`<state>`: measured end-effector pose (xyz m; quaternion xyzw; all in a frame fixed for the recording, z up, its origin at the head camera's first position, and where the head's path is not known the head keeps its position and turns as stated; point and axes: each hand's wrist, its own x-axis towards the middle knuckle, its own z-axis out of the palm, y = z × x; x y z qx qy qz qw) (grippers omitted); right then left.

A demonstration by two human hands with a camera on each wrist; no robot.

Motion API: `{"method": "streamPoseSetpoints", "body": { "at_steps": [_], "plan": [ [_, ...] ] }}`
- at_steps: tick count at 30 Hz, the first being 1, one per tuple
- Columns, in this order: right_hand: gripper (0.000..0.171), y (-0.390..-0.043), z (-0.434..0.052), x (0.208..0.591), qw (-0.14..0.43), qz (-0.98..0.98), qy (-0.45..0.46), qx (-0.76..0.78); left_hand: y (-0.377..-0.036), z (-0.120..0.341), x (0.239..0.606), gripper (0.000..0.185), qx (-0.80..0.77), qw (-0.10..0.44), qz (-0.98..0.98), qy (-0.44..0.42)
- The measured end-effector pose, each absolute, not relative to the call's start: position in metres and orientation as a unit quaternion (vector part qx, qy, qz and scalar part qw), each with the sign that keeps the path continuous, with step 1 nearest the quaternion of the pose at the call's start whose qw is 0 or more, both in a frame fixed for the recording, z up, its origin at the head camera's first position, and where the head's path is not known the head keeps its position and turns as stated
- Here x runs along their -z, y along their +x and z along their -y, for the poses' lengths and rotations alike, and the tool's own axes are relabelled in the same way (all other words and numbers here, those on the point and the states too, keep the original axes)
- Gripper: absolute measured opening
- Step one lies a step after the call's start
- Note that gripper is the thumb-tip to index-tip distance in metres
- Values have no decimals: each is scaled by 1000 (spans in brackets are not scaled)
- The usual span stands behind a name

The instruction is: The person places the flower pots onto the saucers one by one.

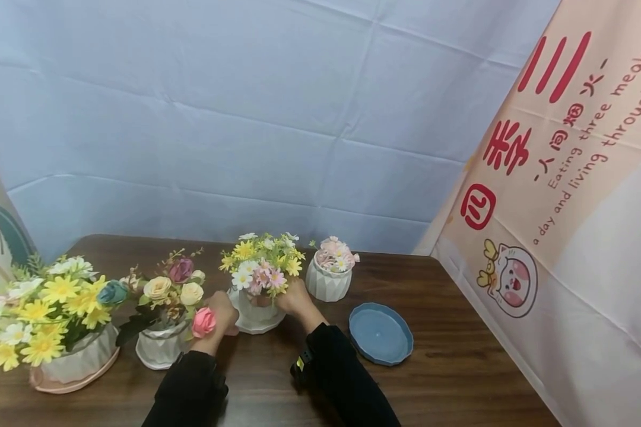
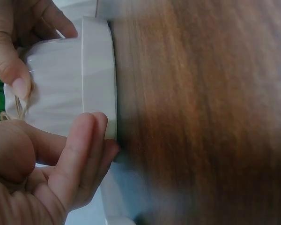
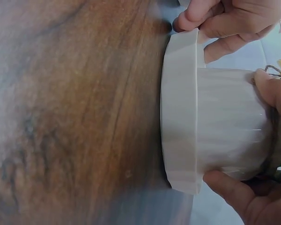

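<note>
A white ribbed flowerpot with yellow, white and pink artificial flowers stands upright in a white faceted saucer on the table. My right hand grips the pot, its thumb near the twine-tied rim and its fingers on the side. At the pot's left, my left hand pinches the saucer's edge between thumb and fingers. In the head view the flowers and both hands hide part of the pot.
At left, a pot of roses and a large pot of yellow daisies on a pink saucer. Behind my right hand stands a pot with pink flowers. A blue saucer lies right of my right forearm. Cloth hangs behind the table.
</note>
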<state>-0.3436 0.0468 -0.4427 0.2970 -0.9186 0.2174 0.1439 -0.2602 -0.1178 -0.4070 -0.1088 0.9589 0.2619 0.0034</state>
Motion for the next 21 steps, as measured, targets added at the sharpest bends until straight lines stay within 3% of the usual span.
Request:
{"method": "streamPoseSetpoints", "body": {
  "at_steps": [4,6,7,14,21],
  "plan": [
    [19,-441,-55,549,184,904,314,-225,-264,118,407,20,-234,5,-967,-100],
    [20,-463,-57,572,175,904,310,-236,-264,118,407,19,-233,2,-968,-97],
    [21,-458,-56,567,177,904,310,-236,-264,118,407,20,-234,-1,-967,-97],
    [45,-318,-43,411,91,914,257,-300,-260,120,408,24,-300,-25,-947,-108],
    [52,-302,-41,395,71,906,248,-336,-256,120,408,26,-317,-27,-942,-110]
  ]
}}
